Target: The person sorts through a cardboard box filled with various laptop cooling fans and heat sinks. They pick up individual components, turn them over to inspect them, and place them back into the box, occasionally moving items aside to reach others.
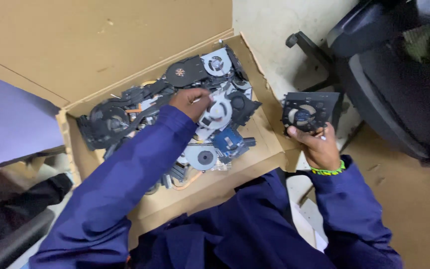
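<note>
Head view: our left hand (191, 102) reaches into the cardboard box (265, 144), fingers pinching a white fan (216, 113) atop the pile. Our right hand (319, 144) grips a black fan (304, 112) upright, outside the box to its right

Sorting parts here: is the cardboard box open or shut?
Open. The cardboard box has its flap folded back, showing piled cooling fans; the left hand reaches inside.

floor (414, 199) – brown, scuffed | on it: open cardboard box (262, 144) w/ fans – black chair base (304, 45)
</note>
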